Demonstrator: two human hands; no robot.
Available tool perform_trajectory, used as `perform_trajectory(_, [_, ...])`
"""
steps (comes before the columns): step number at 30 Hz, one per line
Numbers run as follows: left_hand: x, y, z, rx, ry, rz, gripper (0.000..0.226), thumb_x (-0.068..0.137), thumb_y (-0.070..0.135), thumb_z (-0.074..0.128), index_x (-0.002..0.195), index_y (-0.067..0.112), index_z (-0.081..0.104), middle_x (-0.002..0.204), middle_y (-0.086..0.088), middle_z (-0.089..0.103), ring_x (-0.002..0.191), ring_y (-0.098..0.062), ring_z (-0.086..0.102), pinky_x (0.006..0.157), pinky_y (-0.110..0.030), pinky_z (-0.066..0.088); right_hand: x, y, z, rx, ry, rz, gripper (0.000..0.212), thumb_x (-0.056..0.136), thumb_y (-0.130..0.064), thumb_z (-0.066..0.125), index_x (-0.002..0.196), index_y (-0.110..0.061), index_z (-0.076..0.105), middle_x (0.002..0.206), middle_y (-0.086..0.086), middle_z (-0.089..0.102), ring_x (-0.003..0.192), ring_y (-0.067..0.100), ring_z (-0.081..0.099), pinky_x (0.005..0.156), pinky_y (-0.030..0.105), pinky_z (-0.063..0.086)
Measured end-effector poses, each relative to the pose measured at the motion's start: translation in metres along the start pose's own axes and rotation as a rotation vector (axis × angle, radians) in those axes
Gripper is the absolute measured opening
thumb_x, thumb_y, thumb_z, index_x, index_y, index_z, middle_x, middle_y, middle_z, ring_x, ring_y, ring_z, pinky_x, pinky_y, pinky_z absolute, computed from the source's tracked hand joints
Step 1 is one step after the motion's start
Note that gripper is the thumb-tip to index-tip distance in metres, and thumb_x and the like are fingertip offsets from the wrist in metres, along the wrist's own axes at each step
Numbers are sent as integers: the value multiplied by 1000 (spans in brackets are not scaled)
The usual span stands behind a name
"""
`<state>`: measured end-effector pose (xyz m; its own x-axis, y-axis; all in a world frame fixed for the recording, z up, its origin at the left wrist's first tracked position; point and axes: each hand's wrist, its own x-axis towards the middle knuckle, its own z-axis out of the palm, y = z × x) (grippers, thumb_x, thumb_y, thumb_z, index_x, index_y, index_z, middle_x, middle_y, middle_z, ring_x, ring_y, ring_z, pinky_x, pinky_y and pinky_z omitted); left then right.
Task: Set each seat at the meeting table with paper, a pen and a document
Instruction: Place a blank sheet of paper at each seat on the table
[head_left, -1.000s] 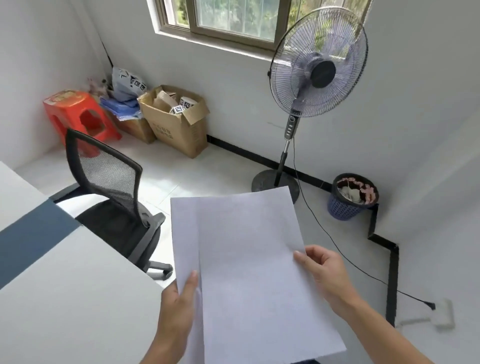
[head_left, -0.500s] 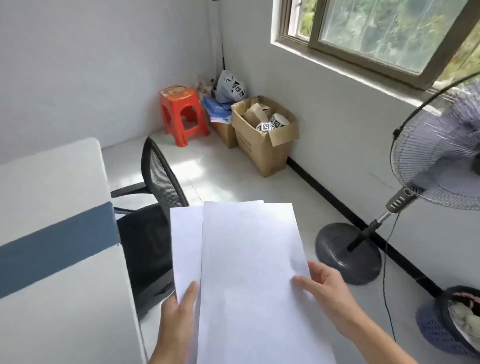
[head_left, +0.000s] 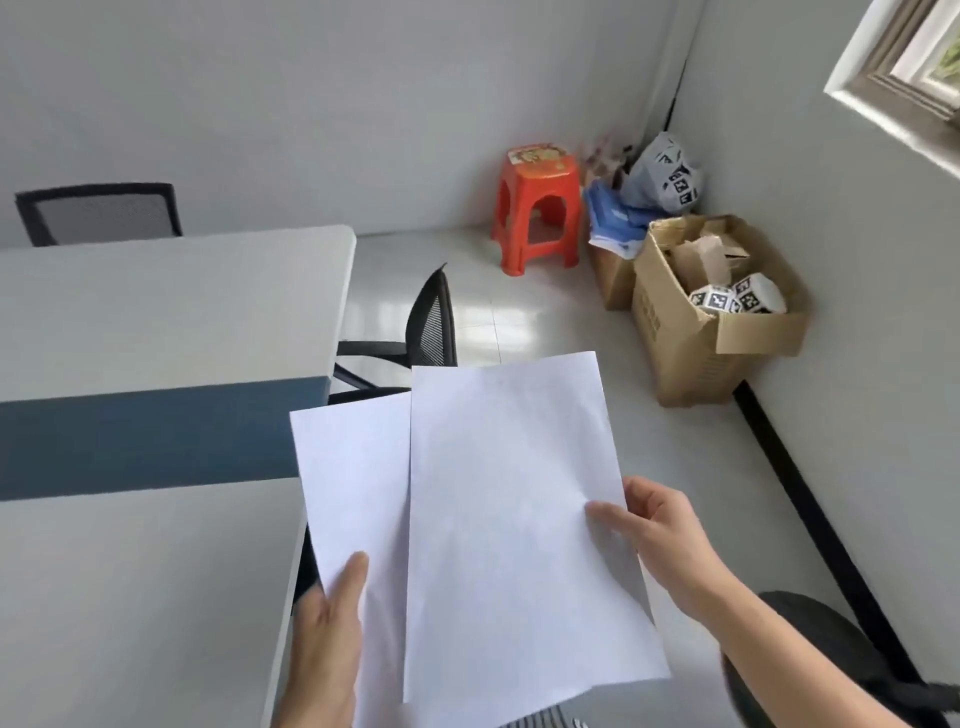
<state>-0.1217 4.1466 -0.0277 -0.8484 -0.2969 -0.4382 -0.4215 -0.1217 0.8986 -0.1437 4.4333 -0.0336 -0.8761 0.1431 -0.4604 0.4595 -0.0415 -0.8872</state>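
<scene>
The left hand pinches the lower sheet, thumb on top. The right hand pinches the right edge of the upper sheet. The sheets overlap, fanned apart in the air just right of the counter, probably to free one for the seat at the black chair beyond.

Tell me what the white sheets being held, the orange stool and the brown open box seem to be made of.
White sheets: thin matte paper, faintly creased and curving slightly.
Orange stool: probably moulded plastic; it looks like one smooth, slightly glossy piece with cut-out sides.
Brown open box: cardboard by its look, likely corrugated, with a dull surface and bent, creased flaps.
</scene>
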Motion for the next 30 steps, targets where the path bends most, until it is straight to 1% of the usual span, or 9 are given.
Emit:
perform_trajectory(1, [12,4,6,-10,22,-12,13,98,20,51,110,21,52,94,22,56,92,-2,52,92,-28,31,16,-9,4,-16,-22,11,46,75,-18,77,101,15,57,84,35,61,72,25,57,68,42,45])
perform_trajectory(3, [39,10,14,-43,47,-41,14,97,24,53,109,18,54,97,17,59,103,-11,52,92,-29,32,44,-30,12,-54,-81,9,31,78,-11,72,103,5,63,95,31,68,74,29,63,70,44,49])
perform_trajectory(5, [65,27,27,-43,64,-43,29,92,34,59,114,15,57,108,11,61,113,-15,51,95,-31,34,71,-51,18,-87,-153,-12,27,81,-1,65,107,-6,67,98,21,74,81,32,70,73,42,55])
perform_trajectory(8, [100,48,43,-62,119,-46,24,96,32,54,115,18,57,109,14,61,112,-14,53,96,-32,36,114,-80,25,-167,-176,-67,30,84,7,61,111,-6,66,93,16,75,75,26,71,64,33,56])
perform_trajectory(11, [127,71,53,-55,142,-18,25,97,32,51,118,21,59,112,17,64,115,-13,54,98,-33,38,162,-106,38,-177,-184,-53,25,88,10,58,108,-3,66,95,20,75,78,30,71,71,41,59])
perform_trajectory(15, [158,77,52,-99,319,-66,19,97,32,51,112,24,58,103,23,60,110,-16,53,97,-34,37,237,-139,66,-246,-275,-41,14,86,5,65,98,-1,69,93,21,75,81,35,71,78,47,58])
perform_trajectory(20, [174,81,60,-192,691,-118,33,94,22,59,124,10,58,119,2,61,113,-14,50,102,-33,34,337,-179,122,-376,-468,-47,3,88,1,66,87,-1,68,76,11,73,62,21,67,59,32,55])
perform_trajectory(25, [169,80,72,-242,1042,-264,41,88,21,66,122,-2,60,126,-18,60,121,-32,53,111,-47,34,412,-202,208,-463,-675,-68,6,89,-3,65,88,-8,69,80,14,75,64,26,68,68,42,57])
perform_trajectory(30, [144,79,80,-357,1276,-378,38,90,14,63,121,-8,59,123,-21,61,122,-34,53,107,-41,33,443,-197,312,-588,-754,-126,13,88,-3,63,81,-13,66,83,14,69,69,27,63,71,41,56])
